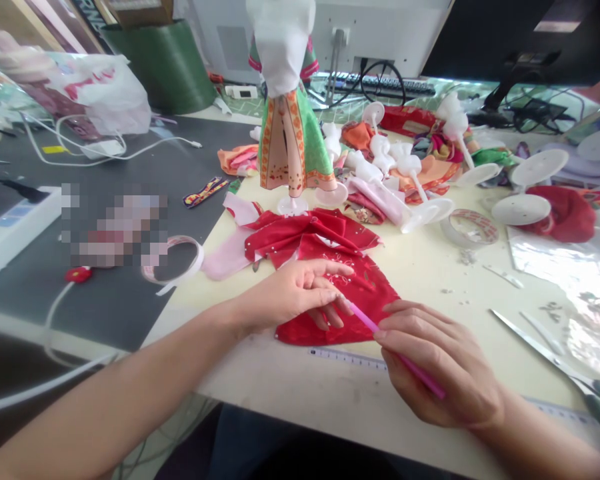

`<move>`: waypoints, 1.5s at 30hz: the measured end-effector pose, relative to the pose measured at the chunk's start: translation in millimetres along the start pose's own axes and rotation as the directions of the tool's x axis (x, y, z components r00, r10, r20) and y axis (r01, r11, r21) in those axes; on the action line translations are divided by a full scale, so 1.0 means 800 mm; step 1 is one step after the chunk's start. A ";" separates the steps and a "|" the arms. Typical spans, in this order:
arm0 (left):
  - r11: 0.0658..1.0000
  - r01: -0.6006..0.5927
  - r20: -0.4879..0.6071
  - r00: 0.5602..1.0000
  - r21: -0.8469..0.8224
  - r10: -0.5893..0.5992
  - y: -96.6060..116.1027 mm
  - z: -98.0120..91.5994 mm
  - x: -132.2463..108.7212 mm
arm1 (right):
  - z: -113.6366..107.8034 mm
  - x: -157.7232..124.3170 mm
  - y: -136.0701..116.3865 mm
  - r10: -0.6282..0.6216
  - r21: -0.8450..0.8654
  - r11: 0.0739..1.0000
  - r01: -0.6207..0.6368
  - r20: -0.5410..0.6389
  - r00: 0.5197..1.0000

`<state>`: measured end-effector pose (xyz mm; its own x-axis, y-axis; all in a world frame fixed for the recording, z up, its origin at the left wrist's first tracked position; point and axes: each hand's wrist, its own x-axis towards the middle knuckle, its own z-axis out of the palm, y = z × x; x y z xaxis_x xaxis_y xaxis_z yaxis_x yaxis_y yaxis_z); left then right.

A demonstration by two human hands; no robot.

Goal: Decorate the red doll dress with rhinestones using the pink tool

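A slim pink pen-like stick (364, 316) is gripped in my right hand (443, 360), its tip slanting up to the left. That tip meets the fingertips of my left hand (315, 290). My left index finger is stretched out, with the thumb and the other fingers lower and apart; anything tiny at the fingertips is too small to make out. Under both hands lies a small red garment (325, 247) with white bead-like dots and a pale pattern on it. A ruler (350, 359) lies along its near edge.
A mannequin in a green and orange dress (300, 143) stands behind the garment. White doll stands (430, 210) and cloth crowd the back right. Scissors (545, 353) lie at right, beside tiny bits. Tape rolls (198, 257) (467, 230) flank the garment. Cables and a power strip (17, 237) are left.
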<state>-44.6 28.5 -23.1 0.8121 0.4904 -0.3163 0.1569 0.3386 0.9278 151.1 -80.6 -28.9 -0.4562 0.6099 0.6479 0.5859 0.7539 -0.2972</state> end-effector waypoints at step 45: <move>0.439 -0.332 0.207 0.929 0.835 0.308 0.003 -0.005 -0.009 | -0.007 -0.001 -0.006 -0.069 -0.011 0.997 0.073 0.204 0.977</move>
<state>-52.3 29.2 -19.5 0.9188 0.3934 0.0329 0.2689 -0.6846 0.6775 152.5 -85.6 -24.0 -0.6224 0.5936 0.5102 0.5588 0.7934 -0.2414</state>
